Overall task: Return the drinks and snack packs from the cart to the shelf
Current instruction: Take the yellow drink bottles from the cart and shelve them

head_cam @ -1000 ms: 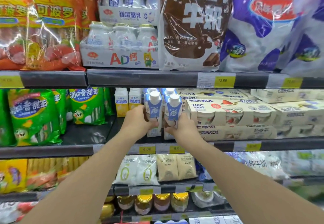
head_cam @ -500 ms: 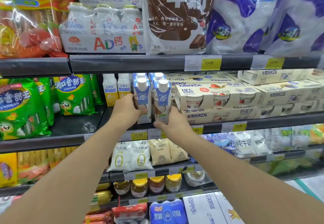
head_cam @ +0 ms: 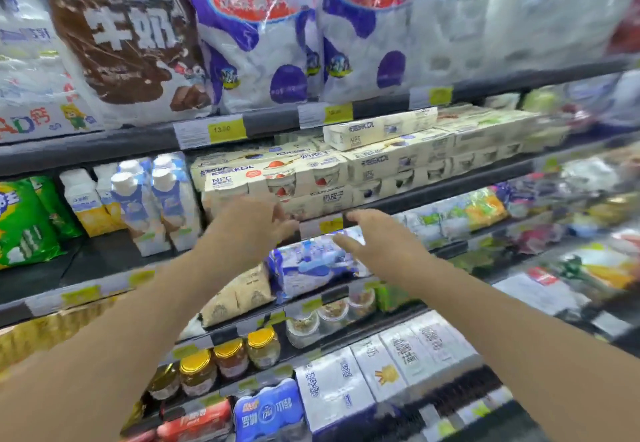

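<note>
Two blue-and-white drink cartons with white caps stand upright on the middle shelf, left of cream yoghurt multipacks. My left hand hovers right of the cartons, fingers apart, holding nothing, in front of the yoghurt packs. My right hand is beside it, open and empty, near the shelf's price rail. Neither hand touches the cartons. The cart is out of view. The picture is blurred by motion.
Big milk-powder bags fill the top shelf. Yellow-and-white cartons and green snack bags sit left of the drinks. Lower shelves hold pouches, gold-lidded jars and white milk boxes.
Both hands have let go of the two blue cartons, which now stand on the shelf, and have pulled back to the right. The view has swung right.
</note>
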{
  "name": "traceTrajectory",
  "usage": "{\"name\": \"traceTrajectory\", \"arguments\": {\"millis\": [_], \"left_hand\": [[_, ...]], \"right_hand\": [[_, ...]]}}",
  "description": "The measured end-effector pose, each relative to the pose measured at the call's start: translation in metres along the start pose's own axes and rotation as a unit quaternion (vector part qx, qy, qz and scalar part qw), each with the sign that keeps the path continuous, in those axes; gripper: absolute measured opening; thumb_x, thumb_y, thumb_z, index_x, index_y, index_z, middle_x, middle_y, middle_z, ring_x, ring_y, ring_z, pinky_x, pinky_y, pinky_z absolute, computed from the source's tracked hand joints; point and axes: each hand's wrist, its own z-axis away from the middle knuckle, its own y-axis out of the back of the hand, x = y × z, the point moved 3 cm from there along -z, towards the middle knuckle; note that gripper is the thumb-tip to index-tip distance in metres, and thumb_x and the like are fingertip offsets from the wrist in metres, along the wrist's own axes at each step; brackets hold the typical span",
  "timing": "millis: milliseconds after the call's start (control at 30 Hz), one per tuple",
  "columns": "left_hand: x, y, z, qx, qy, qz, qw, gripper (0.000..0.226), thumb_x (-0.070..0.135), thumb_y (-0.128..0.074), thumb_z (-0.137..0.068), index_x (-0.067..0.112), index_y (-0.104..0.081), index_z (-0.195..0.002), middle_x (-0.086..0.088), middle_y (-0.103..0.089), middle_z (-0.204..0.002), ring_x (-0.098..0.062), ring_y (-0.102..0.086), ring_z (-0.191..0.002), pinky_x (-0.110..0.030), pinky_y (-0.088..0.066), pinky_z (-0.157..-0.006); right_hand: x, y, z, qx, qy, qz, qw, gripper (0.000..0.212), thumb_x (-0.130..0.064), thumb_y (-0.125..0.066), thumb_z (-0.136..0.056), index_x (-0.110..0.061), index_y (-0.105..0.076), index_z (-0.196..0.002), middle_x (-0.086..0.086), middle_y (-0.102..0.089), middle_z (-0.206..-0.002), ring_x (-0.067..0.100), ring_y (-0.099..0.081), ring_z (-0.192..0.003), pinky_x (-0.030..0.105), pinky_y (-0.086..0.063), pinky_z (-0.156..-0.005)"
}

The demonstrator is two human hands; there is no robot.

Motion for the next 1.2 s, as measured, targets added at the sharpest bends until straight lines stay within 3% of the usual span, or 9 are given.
{"name": "traceTrajectory", "arguments": {"millis": [133,267,367,567,700,867,1200], "left_hand": [[0.135,-0.053,-0.025,-0.128,-0.148,-0.139,0.971,0.074,0.068,-0.043,-0.091,0.013,-0.044,-0.140,-0.011,-0.052,-0.137,-0.031,-0.050,-0.125,-0.044,-0.043,-0.100],[0.253,-0.105,-0.045,-0.173,-0.204,-0.121,0.956,0.089,0.071,-0.034,-0.092,0.015,-0.014,-0.158,-0.013,-0.018,-0.164,-0.033,-0.015,-0.151,-0.054,-0.016,-0.120],[0.335,-0.134,-0.056,-0.164,-0.241,-0.133,0.947,0.093,0.076,-0.032,-0.088,0.019,-0.012,-0.158,-0.011,-0.011,-0.166,-0.033,-0.010,-0.152,-0.055,-0.012,-0.120],[0.480,-0.180,-0.070,-0.166,-0.345,-0.133,0.914,0.098,0.079,-0.027,-0.086,0.015,-0.010,-0.159,-0.014,-0.013,-0.165,-0.035,-0.012,-0.151,-0.054,-0.013,-0.120],[0.572,-0.220,-0.079,-0.199,-0.416,-0.106,0.881,0.098,0.078,-0.027,-0.087,0.016,-0.002,-0.159,-0.012,-0.007,-0.166,-0.035,-0.008,-0.152,-0.056,-0.011,-0.120],[0.685,-0.269,-0.096,-0.204,-0.492,-0.090,0.841,0.096,0.075,-0.028,-0.090,0.014,-0.004,-0.159,-0.015,-0.006,-0.166,-0.036,-0.003,-0.152,-0.056,-0.007,-0.121],[0.859,-0.354,-0.145,-0.223,-0.613,-0.094,0.752,0.094,0.075,-0.024,-0.091,0.014,-0.002,-0.159,-0.017,-0.004,-0.166,-0.037,0.000,-0.152,-0.055,-0.003,-0.122]], "right_hand": [[0.123,0.042,0.052,0.014,-0.081,0.099,0.992,0.080,-0.066,-0.042,-0.094,-0.012,-0.033,-0.152,0.010,-0.040,-0.153,0.029,-0.040,-0.139,0.042,-0.042,-0.107],[0.240,0.083,0.124,0.006,-0.168,0.170,0.971,0.094,-0.073,-0.033,-0.091,-0.011,-0.013,-0.159,0.013,-0.014,-0.166,0.030,-0.010,-0.154,0.046,-0.023,-0.121],[0.316,0.114,0.178,0.000,-0.239,0.191,0.952,0.100,-0.078,-0.028,-0.088,-0.011,-0.008,-0.160,0.013,-0.004,-0.168,0.032,-0.003,-0.155,0.049,-0.020,-0.122],[0.432,0.152,0.267,0.029,-0.352,0.202,0.914,0.105,-0.084,-0.028,-0.084,-0.011,-0.014,-0.158,0.015,-0.010,-0.166,0.035,-0.011,-0.152,0.051,-0.026,-0.119],[0.496,0.161,0.307,0.022,-0.429,0.199,0.881,0.101,-0.080,-0.029,-0.086,-0.010,-0.014,-0.158,0.016,-0.012,-0.165,0.034,-0.009,-0.153,0.048,-0.021,-0.121],[0.577,0.174,0.340,0.008,-0.521,0.167,0.837,0.099,-0.075,-0.032,-0.090,-0.010,-0.007,-0.159,0.017,-0.001,-0.167,0.035,-0.001,-0.154,0.050,-0.014,-0.124],[0.694,0.190,0.360,0.036,-0.633,0.095,0.767,0.092,-0.070,-0.037,-0.093,-0.016,-0.005,-0.160,0.014,0.002,-0.168,0.030,0.004,-0.155,0.046,-0.005,-0.124]]}}
